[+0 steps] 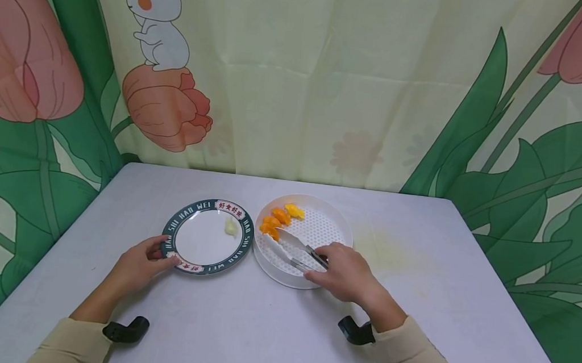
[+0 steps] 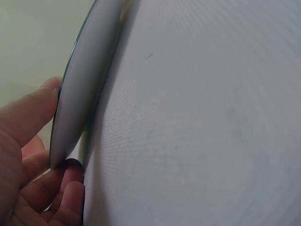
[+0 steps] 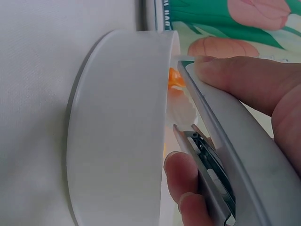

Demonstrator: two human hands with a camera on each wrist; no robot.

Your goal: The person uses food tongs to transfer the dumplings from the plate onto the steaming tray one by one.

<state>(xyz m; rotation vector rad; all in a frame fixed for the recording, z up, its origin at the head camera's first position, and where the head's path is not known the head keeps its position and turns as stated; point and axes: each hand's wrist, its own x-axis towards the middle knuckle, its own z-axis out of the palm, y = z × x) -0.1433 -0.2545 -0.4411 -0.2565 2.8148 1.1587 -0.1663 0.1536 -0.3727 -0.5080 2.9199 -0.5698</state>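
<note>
On my head feed, the left hand (image 1: pixel 138 263) pinches the edge of a round white plate with a dark lettered rim (image 1: pixel 199 242), left of the frame's centre, where a small pale green piece (image 1: pixel 231 227) lies. The right hand (image 1: pixel 347 274), lower right of centre, grips silver metal tongs (image 3: pixel 235 132), their tips at the small orange pieces (image 1: pixel 281 215) in a round white perforated basket (image 1: pixel 325 230) near mid-frame; I cannot tell whether they pinch one. A small yellow piece (image 1: pixel 295 211) sits just beside the orange ones, toward the basket's upper edge.
</note>
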